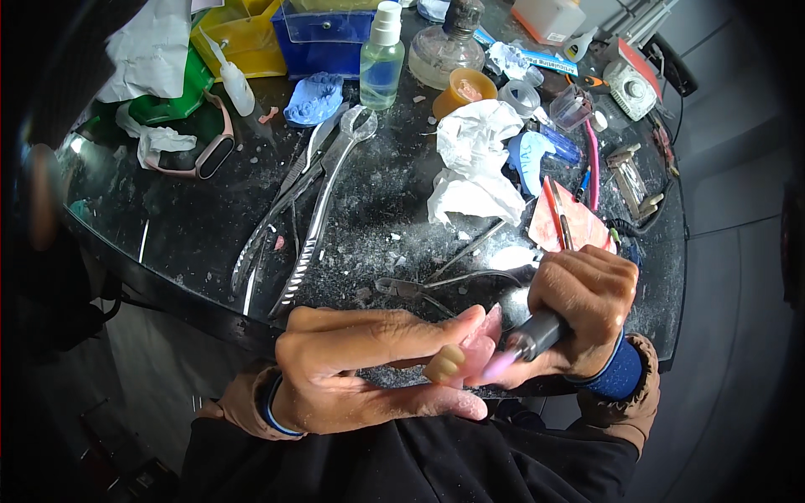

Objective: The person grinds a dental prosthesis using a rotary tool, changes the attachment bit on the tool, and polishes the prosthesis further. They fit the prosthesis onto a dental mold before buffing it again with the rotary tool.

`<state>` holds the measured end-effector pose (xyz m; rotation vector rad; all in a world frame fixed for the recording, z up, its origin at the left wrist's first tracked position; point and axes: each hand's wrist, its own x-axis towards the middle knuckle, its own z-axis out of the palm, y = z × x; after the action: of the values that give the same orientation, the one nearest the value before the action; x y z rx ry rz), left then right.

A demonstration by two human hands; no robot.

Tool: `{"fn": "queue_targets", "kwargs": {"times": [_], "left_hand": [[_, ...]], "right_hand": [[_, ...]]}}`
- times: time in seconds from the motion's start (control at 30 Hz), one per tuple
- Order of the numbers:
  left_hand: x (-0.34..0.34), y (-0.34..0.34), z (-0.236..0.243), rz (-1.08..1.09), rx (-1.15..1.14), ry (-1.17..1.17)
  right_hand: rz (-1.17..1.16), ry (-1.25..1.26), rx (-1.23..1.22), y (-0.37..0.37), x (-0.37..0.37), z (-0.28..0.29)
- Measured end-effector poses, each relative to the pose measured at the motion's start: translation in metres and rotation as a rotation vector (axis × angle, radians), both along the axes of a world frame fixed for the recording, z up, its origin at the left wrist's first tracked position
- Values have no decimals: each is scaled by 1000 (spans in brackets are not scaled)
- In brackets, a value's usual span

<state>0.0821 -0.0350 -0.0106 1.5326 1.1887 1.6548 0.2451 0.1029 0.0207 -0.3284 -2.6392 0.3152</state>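
Just over the table's front edge, my left hand point(360, 365) pinches a pink partial denture point(478, 354) between thumb and fingers. Its yellowish teeth point(444, 364) face the left palm. My right hand point(587, 293) is wrapped round a dark rotary handpiece point(541, 334). The pinkish-violet bit point(501, 365) at its tip is smeared and meets, or nearly meets, the denture's right side; exact contact cannot be made out. Pale dust coats the left thumb and fingertips. Part of the denture is hidden behind the left fingers.
Wire cutters point(404, 288) lie just beyond my hands, with large pliers point(312, 220) to their left. A pink wax sheet point(579, 220) and crumpled tissue point(476, 163) lie farther right. A spray bottle point(381, 75), glass burner point(436, 60) and yellow bin point(245, 38) stand at the back.
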Motion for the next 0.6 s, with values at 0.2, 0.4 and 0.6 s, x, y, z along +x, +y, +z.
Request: {"fn": "queue_targets", "kwargs": {"times": [0.2, 0.4, 0.6], "left_hand": [[1, 0, -2, 10, 29, -13], [0, -1, -1, 30, 27, 24], [4, -1, -5, 11, -10, -89]], "right_hand": [[26, 59, 79, 3, -3, -1], [25, 69, 97, 1, -5, -2], [-33, 28, 59, -5, -1, -4]]}}
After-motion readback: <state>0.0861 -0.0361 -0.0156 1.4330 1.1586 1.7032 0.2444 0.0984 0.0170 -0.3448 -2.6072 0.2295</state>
